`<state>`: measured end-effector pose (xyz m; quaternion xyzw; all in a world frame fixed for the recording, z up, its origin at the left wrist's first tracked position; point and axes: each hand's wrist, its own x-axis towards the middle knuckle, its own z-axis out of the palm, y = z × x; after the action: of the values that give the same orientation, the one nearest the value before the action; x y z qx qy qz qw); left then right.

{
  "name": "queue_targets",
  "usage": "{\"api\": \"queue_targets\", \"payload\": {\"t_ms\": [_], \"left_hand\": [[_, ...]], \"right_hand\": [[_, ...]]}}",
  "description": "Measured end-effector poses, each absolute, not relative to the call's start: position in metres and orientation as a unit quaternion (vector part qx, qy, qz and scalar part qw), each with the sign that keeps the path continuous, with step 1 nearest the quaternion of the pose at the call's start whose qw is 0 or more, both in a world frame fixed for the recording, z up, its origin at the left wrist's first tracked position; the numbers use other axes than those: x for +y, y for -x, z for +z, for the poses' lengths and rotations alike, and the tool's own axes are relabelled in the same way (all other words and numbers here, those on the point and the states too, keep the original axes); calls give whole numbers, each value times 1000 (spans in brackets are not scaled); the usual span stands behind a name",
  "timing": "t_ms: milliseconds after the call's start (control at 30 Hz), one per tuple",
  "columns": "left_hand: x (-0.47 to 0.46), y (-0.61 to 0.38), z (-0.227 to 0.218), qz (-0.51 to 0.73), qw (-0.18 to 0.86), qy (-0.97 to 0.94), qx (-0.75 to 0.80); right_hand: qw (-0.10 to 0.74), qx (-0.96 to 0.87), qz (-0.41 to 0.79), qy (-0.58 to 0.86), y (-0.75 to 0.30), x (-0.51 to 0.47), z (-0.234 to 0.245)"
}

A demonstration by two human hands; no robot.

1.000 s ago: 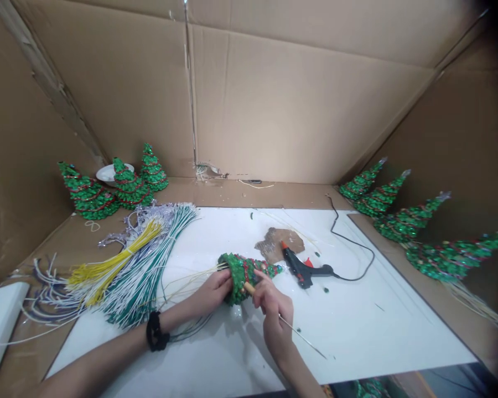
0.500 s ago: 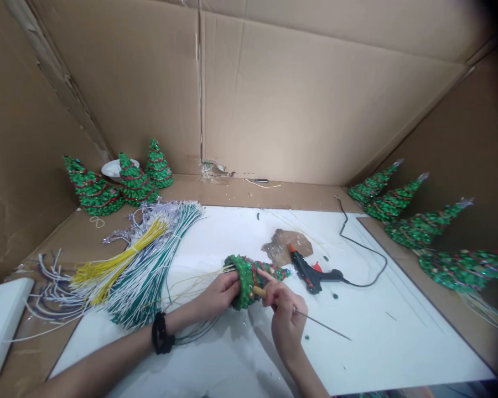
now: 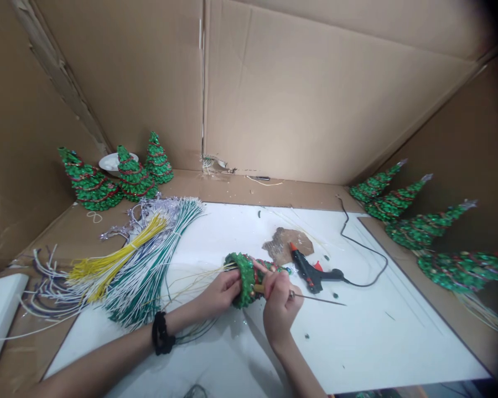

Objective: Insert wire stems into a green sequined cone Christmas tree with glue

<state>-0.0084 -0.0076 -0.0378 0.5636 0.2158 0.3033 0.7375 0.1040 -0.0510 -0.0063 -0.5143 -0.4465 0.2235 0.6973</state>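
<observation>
A small green Christmas tree with red garland lies on its side, its wide base toward the left and its tip toward the right. My left hand grips it at the base, the fingers partly inside. Thin yellowish and dark wires trail from the base to the left. My right hand is closed around an awl with a wooden handle and a long metal shaft pointing right. The handle's end is at the tree's side, and a finger of that hand rests along the tree.
A black glue gun lies on a stained cardboard scrap, its cord running right. Bundles of green-white wires and yellow wires lie left. Finished trees stand at back left and along the right. A white bowl sits behind.
My right hand has turned, so the awl's shaft now points nearly level to the right instead of slanting down. The tree and my left hand stay almost in place.
</observation>
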Motion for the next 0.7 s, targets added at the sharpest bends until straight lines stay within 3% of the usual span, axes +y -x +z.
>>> {"api": "queue_targets", "payload": {"t_ms": [500,567,700], "left_hand": [[-8,8,-36,286,758,-543,221],[-8,9,-36,285,745,-559,225],[-9,11,-42,286,682,-625,250]], "right_hand": [[761,-383,216,477,-103,-47,-15],[703,-488,210,473,-115,-46,-10],[484,-703,245,460,-133,-30,13]]}}
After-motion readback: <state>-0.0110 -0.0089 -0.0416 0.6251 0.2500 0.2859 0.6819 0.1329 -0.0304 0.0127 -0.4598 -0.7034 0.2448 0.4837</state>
